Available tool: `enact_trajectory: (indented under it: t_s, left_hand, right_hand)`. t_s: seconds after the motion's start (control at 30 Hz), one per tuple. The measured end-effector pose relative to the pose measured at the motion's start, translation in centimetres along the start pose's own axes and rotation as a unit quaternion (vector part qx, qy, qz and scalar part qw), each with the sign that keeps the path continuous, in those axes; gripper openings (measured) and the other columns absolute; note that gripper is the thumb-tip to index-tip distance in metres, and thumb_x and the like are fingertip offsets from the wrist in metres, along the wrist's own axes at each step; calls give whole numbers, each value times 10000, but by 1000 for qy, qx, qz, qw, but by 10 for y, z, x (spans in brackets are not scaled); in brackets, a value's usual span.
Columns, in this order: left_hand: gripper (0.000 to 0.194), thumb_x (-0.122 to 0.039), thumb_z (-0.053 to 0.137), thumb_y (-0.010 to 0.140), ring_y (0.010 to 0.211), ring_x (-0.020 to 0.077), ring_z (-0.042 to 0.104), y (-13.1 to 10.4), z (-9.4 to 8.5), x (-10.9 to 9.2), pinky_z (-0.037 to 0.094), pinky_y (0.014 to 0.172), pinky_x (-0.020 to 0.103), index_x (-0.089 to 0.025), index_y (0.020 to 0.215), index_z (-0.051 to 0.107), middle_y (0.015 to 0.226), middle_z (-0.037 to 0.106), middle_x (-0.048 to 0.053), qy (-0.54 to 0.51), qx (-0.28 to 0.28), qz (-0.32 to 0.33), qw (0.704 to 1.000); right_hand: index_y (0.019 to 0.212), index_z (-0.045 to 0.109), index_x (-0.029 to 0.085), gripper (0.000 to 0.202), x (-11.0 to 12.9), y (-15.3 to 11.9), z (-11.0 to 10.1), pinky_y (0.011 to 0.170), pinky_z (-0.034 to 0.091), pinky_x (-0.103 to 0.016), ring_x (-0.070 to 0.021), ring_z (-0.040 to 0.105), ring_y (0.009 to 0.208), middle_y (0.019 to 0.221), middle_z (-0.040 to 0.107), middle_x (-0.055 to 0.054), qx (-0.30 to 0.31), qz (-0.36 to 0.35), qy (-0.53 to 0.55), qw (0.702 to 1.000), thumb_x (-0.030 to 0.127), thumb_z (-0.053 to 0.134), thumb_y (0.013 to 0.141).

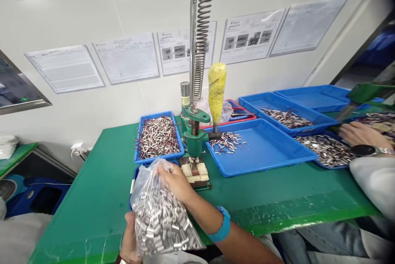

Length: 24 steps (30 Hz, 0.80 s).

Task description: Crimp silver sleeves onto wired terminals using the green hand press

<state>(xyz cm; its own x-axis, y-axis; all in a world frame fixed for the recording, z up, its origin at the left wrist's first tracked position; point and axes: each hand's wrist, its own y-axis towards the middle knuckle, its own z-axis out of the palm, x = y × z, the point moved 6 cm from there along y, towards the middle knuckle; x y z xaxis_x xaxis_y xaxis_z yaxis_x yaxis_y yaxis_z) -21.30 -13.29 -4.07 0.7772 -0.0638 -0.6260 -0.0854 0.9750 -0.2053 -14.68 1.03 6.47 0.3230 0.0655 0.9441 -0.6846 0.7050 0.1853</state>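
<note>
Fingers (pixel 164 174) of my left hand (pixel 128 238) and right hand (pixel 178 183) clasping one metal-filled bag (pixel 163 216), two blue trays (pixel 268 146) of wired parts (pixel 159 137) flanking one press (pixel 195 144)

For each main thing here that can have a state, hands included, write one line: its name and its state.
Plastic bag: bulging with small metal pieces; mouth unclear
Right hand: closed on the bag's top
Left hand: against the bag's lower side, fingers hidden
Yellow handle: upright, no hand on it
Left blue tray: heaped with wired parts
Middle blue tray: small pile at its left end
Co-worker's hand: at a tray of shiny parts
</note>
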Motion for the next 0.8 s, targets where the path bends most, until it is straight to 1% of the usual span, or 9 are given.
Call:
enact_trajectory:
  t_s: [0.07, 0.13, 0.2, 0.27, 0.4, 0.47, 0.57, 0.67, 0.8]
  left_hand:
    - [548, -659, 664, 758, 1366, 343, 436, 1, -1, -3, 250, 1173, 545, -241, 1103, 743, 1155, 736, 111, -14, -35, 14, 999]
    - [450, -463, 677, 843, 1320, 335, 495, 2, 1, -5, 284, 1167, 538, -235, 1231, 683, 1181, 723, 110, -23, -98, 28, 994]
    - [543, -317, 660, 877, 1261, 336, 555, 2, 7, -7, 343, 1144, 537, -221, 1398, 540, 1209, 707, 123, -26, -170, 17, 985]
    - [668, -241, 645, 888, 1203, 333, 605, 1, 17, -11, 406, 1110, 528, -234, 1502, 380, 1247, 688, 125, -19, -219, 2, 976]
    - [771, -212, 683, 854, 1141, 312, 654, 1, 39, -26, 484, 1054, 495, -284, 1525, 310, 1292, 670, 95, 7, -249, 4, 969]
    - [735, -223, 686, 845, 1128, 311, 663, -1, 42, -29, 500, 1041, 483, -247, 1504, 363, 1257, 692, 96, 15, -280, -5, 960]
    - [578, -218, 644, 860, 1121, 311, 669, -7, 37, -26, 503, 1044, 462, -185, 1419, 504, 1189, 724, 103, 14, -328, -14, 944]
    - [499, -202, 625, 862, 1105, 301, 678, -13, 26, -27, 507, 1043, 446, -191, 1359, 575, 1153, 741, 80, 9, -337, 14, 941]
    - [521, -140, 629, 840, 1037, 281, 709, -19, 11, -33, 536, 1008, 409, -176, 1357, 578, 1079, 768, 66, 0, -353, 35, 935]
  right_hand:
    - [788, 658, 167, 481, -19, 14, -3, 706, 452, -270, -148, 546, 695, 742, 623, -18, -9, -20, -65, 998, 622, 521, 864]
    - [859, 681, 163, 401, -33, 21, -7, 740, 456, -282, -159, 557, 722, 770, 645, -24, -8, -22, -117, 993, 504, 478, 914]
    - [940, 698, 172, 310, -40, 24, -11, 791, 462, -296, -179, 581, 793, 836, 679, -32, -7, -20, -164, 986, 386, 474, 921]
    - [998, 713, 187, 254, -40, 24, -16, 866, 452, -306, -199, 591, 904, 938, 703, -44, -8, -27, -220, 975, 278, 498, 897]
    - [1018, 733, 205, 295, -41, 24, -23, 887, 426, -285, -202, 581, 938, 976, 708, -54, -5, -16, -321, 947, 126, 508, 843]
    - [979, 742, 204, 284, -42, 23, -26, 845, 423, -270, -197, 582, 888, 929, 708, -52, -7, -8, -346, 938, 110, 510, 844]
    - [903, 748, 200, 221, -43, 22, -27, 791, 415, -255, -194, 584, 838, 864, 713, -45, -4, -5, -353, 936, 144, 538, 864]
    - [859, 744, 195, 207, -41, 20, -24, 748, 407, -246, -189, 589, 803, 838, 722, -38, 1, -9, -345, 939, 220, 544, 904]
    - [833, 738, 181, 305, -33, 21, -16, 697, 381, -242, -181, 586, 761, 819, 722, -44, 3, -17, -344, 939, 323, 499, 959]
